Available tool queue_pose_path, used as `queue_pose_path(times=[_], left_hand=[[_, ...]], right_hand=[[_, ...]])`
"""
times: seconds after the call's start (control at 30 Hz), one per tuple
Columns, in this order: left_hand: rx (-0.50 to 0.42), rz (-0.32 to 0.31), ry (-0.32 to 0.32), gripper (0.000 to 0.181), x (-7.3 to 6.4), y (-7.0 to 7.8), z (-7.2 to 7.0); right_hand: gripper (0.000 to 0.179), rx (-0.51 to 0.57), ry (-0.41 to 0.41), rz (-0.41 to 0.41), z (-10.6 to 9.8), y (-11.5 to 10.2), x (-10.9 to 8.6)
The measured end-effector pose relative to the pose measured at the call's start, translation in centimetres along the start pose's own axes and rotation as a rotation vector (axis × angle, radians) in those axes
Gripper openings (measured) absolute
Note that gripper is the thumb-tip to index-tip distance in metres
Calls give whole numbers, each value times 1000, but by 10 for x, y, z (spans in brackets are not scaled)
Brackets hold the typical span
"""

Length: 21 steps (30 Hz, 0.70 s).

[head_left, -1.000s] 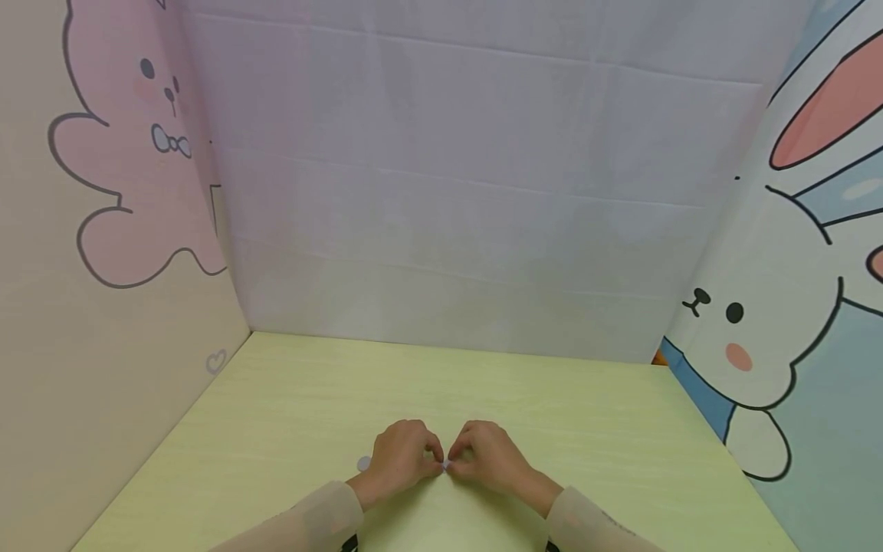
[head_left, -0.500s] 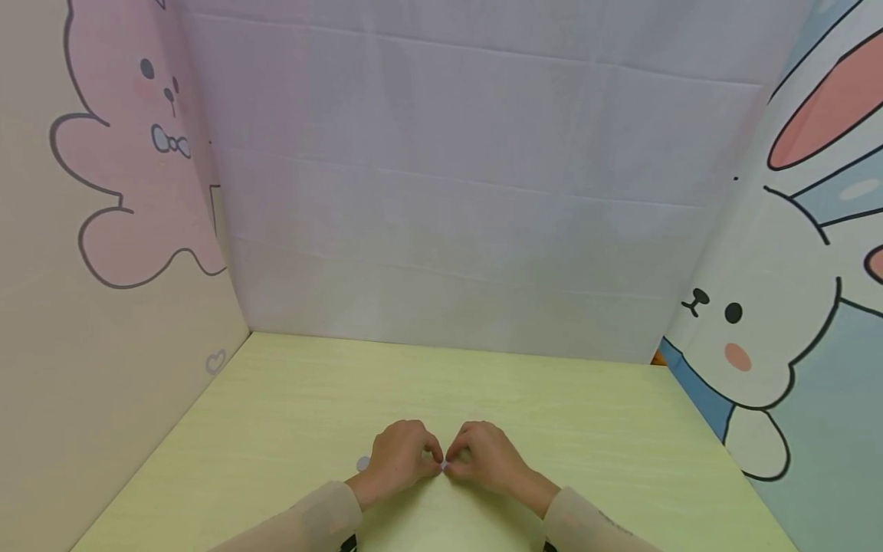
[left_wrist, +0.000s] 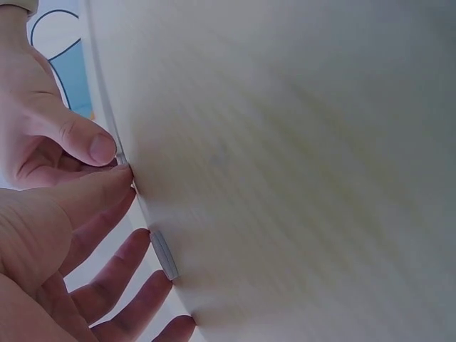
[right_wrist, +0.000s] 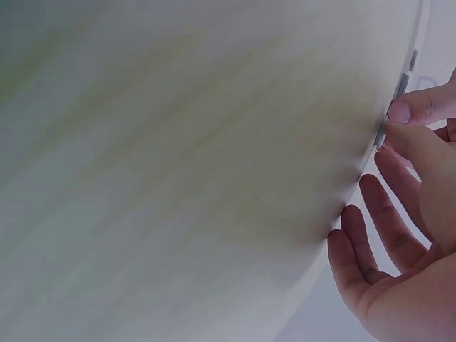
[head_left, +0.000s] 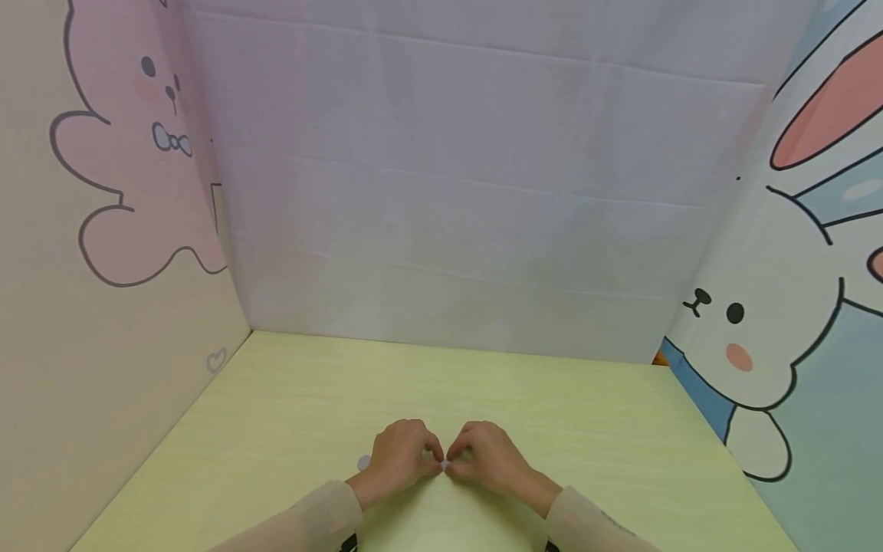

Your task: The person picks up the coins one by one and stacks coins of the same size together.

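Note:
My left hand [head_left: 405,458] and right hand [head_left: 486,458] meet fingertip to fingertip low on the pale yellow table [head_left: 441,383]. Between them, both thumbs and index fingers pinch a small pale grey piece [head_left: 444,465], mostly covered by the fingertips. In the right wrist view, the thin edge of this grey piece [right_wrist: 380,135] shows at the right thumb. A flat, round grey disc [head_left: 364,463] lies on the table just left of my left hand. From the left wrist, that disc [left_wrist: 164,255] appears close to the spread lower fingertips.
A white cloth [head_left: 469,192] hangs behind the table. To the left stands a panel with a pink bear [head_left: 138,169], to the right one with a white rabbit [head_left: 773,330]. Both sleeves [head_left: 586,521] reach in from the front edge.
Hardly anything differs. Both hands stay at the same spot with the small grey piece between their fingertips, shifting only slightly; the disc on the table stays put.

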<state>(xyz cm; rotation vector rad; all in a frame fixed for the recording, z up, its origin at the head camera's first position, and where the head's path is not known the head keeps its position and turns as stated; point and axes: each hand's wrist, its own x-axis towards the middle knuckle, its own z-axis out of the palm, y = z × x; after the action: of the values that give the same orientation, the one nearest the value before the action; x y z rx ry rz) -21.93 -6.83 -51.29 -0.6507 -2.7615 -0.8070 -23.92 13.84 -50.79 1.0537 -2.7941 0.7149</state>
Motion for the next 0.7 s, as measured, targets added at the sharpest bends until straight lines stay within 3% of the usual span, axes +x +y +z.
queue_pose_path(times=[0.7], left_hand=[[-10,4,-7,13,-2,0,0]], right_hand=[[5,-8,-5,15,0,0,-3]])
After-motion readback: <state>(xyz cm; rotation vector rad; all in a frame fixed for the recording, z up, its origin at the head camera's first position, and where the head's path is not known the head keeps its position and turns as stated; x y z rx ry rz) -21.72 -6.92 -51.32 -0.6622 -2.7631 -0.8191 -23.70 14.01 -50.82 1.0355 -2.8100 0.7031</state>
